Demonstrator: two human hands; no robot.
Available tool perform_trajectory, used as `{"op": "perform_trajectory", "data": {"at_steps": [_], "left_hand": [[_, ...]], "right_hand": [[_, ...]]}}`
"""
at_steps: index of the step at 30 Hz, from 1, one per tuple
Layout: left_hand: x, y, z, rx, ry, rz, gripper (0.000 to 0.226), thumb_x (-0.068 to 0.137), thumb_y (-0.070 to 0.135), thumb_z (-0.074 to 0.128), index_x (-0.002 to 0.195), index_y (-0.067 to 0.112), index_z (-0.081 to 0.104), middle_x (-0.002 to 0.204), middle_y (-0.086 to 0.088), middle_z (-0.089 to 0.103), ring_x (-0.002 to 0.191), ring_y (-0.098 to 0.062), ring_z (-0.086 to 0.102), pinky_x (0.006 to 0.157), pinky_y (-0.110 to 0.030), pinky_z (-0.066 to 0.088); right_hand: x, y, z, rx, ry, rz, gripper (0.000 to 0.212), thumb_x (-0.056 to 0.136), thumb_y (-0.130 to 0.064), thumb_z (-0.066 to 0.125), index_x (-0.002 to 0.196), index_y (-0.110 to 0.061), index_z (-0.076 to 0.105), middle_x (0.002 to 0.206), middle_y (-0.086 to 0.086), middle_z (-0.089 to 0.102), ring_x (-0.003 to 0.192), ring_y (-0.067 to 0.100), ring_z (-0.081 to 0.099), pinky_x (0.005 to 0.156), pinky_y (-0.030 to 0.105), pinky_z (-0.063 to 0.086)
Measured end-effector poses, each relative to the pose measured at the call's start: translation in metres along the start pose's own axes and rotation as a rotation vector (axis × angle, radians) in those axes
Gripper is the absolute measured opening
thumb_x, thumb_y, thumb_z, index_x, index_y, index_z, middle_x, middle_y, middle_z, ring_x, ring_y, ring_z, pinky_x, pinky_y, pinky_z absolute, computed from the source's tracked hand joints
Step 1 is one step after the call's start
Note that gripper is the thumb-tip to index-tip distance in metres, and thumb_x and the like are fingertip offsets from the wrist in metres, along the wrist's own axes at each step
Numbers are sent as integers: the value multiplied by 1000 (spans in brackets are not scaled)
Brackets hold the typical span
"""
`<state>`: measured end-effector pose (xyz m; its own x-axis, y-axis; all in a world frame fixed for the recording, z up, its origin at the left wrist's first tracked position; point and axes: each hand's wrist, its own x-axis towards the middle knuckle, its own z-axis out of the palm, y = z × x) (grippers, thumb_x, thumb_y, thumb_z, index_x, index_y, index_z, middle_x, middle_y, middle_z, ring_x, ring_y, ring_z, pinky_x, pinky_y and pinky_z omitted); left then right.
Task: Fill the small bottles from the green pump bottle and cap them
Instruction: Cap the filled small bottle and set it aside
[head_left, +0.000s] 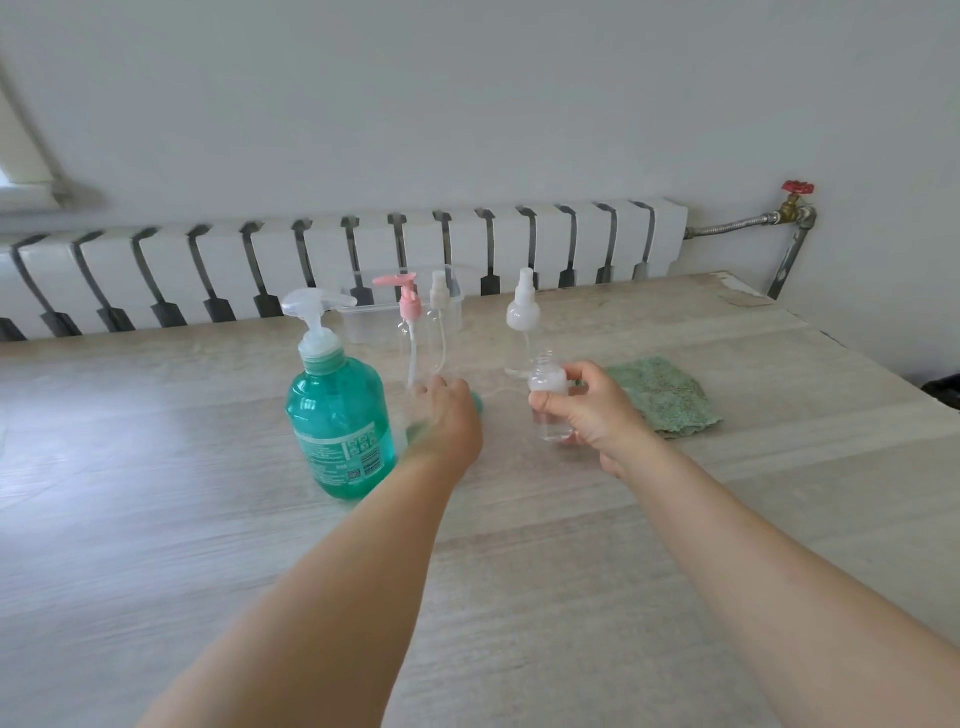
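Within the right hand (587, 410), fingers and thumb curled round it, a small clear plastic bottle (548, 400) stands upright, its uncapped neck pointing up, seemingly unfilled. Left of that grip, the left hand (448, 418) reaches toward a pink-pump clear bottle (410, 332); whether it holds anything I cannot tell. Further left stands the green pump bottle (337, 415). Filling and capping seemingly all remain.
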<state>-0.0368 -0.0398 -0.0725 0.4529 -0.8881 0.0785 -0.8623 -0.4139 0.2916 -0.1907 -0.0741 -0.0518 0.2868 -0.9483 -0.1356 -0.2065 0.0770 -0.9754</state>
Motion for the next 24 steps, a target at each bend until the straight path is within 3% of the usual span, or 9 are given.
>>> {"op": "perform_trajectory", "data": {"at_steps": [8,15,24], "left_hand": [[-12,3,-20,-340,76,-47,25,87,-3,47,110,7,40,115,-11,46,103,-28,50,86,-42,48],[-21,1,-34,-265,156,36,31,83,-10,47,109,6,41,111,-12,48,103,-27,47,85,-38,47],[-22,0,-42,-99,221,158,41,81,-9,54,116,8,40,107,-14,49,101,-27,48,80,-37,51]], "right_hand": [[-6,-2,4,-122,106,-57,40,71,-16,79,100,-20,52,88,-2,53,73,10,52,56,25,37],[-12,-7,4,-150,147,-66,39,66,-11,80,83,-27,49,84,-5,52,69,11,52,54,27,38],[-19,-14,1,-222,123,-79,42,62,-12,82,87,-27,51,83,-5,56,71,13,57,59,29,43]]}}
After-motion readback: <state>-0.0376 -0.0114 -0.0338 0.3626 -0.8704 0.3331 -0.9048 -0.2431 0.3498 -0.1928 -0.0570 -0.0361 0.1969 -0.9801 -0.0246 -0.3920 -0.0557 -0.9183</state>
